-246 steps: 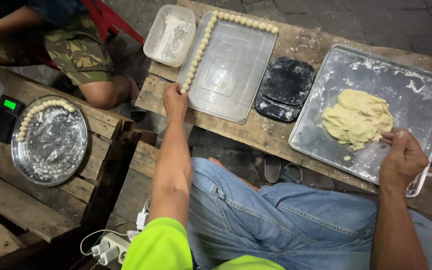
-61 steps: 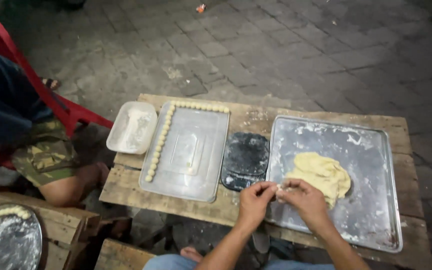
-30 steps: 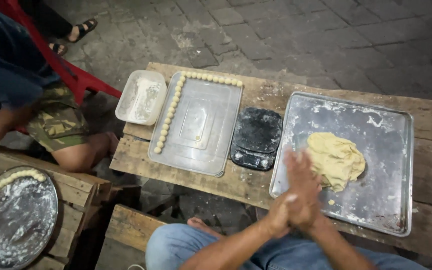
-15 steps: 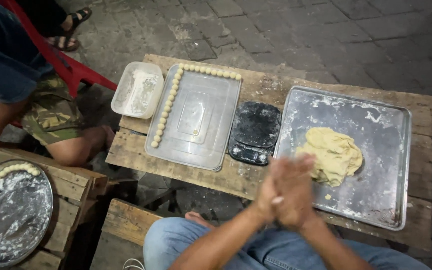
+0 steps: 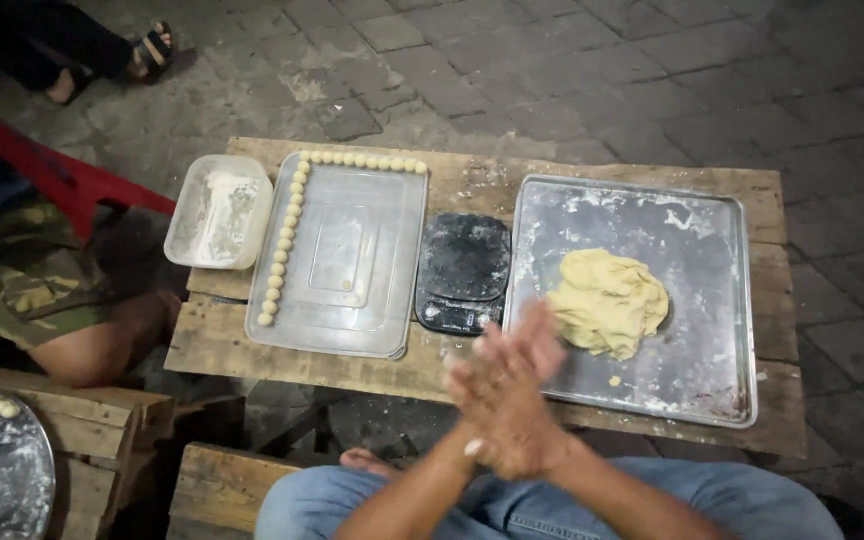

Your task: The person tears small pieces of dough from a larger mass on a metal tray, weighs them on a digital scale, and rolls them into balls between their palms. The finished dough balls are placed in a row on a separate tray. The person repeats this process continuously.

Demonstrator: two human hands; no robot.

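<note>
Over tray [image 5: 722, 300] edge, hands [image 5: 507, 400] seemingly pressed.

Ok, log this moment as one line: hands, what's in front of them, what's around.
hands: left hand and right hand pressed palm to palm, blurred | ahead: dough lump on metal tray | left: black scale, dough balls edging clear tray
</note>
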